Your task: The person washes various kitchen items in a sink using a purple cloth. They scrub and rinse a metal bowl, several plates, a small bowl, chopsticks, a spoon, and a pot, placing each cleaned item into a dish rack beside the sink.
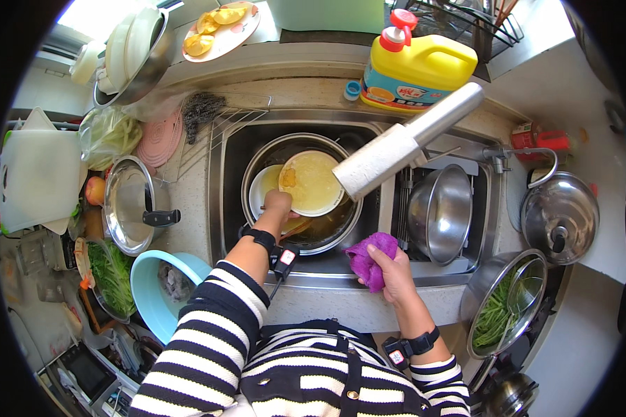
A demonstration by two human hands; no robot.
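My left hand (279, 202) grips the rim of a white dish (315, 180) with a yellowish inside and an orange-yellow patch near its left side. This dish is over a large steel pot (354, 229) standing in the left sink basin. Inside the pot, a second white bowl (258, 190) sits in murky liquid, partly hidden by the dish and my hand. Bunched in my right hand (395, 276) is a purple cloth (373, 258), held near the front of the sink, right of the pot.
The metal faucet (412, 140) reaches over the sink from the back right. A steel bowl (441, 213) tilts in the right basin. Behind stands a yellow detergent jug (422, 68). A blue basin (151, 297) is at left; a steel bowl of green vegetables (490, 323) is at right.
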